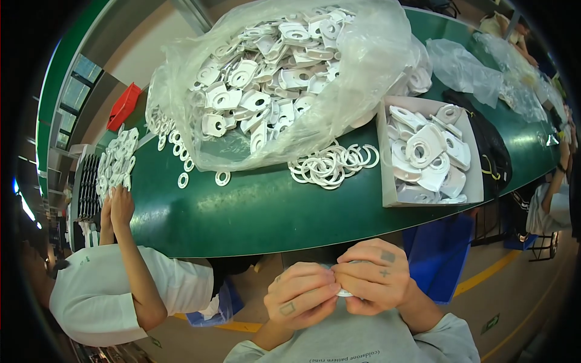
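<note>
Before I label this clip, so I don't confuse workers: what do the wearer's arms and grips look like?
The left grip, ungloved, has a dark outlined mark; the right grip, also ungloved, a dark square and small cross. Pale grey sleeves stop short of the wrists.

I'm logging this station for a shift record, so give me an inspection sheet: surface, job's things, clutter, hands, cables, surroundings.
Surface: green tabletop, glossy.
Job's things: small white piece, mostly hidden by fingers; white plastic parts heaped in a clear bag, more in an open box; loose white rings.
Clutter: crumpled clear plastic; black item beside the box.
Hands: left hand and right hand together, gripping the small white piece.
Cables: nothing clearly seen.
Surroundings: co-worker at left; blue bin; red tray.
</note>
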`<action>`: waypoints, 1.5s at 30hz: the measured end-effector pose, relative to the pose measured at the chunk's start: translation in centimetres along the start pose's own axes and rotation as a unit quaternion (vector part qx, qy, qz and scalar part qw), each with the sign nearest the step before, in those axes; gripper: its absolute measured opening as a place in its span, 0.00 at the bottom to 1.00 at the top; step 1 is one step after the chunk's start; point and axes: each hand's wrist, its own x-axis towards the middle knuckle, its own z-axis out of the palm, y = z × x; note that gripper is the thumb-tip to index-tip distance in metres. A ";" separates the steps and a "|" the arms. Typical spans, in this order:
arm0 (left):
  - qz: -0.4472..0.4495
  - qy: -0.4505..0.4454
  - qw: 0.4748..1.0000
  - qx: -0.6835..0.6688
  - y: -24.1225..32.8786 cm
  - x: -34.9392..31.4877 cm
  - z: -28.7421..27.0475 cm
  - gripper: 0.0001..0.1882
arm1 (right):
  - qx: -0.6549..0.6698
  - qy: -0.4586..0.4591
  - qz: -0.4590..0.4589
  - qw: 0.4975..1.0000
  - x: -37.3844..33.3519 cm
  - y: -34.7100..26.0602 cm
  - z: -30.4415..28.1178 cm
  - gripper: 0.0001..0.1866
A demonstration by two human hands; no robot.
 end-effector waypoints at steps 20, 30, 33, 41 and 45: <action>-0.465 0.015 0.869 -0.169 -2.6 -1.6 1.7 0.27 | 0.496 0.057 0.514 0.698 -4.0 1.8 3.6 0.21; -0.473 0.035 0.816 -0.330 -2.8 -2.2 2.3 0.27 | 0.457 0.073 0.505 0.728 -4.1 2.1 3.4 0.25; -0.475 0.075 0.816 -0.322 -2.6 -2.7 3.2 0.26 | 0.425 0.075 0.500 0.751 -3.8 1.7 3.4 0.23; -0.448 0.057 0.839 -0.304 -2.7 -2.8 3.1 0.22 | 0.372 0.071 0.468 0.798 -4.0 1.2 2.9 0.21; -0.434 0.052 0.840 -0.322 -3.3 -2.0 2.5 0.20 | 0.325 0.095 0.456 0.823 -1.5 0.8 -3.6 0.23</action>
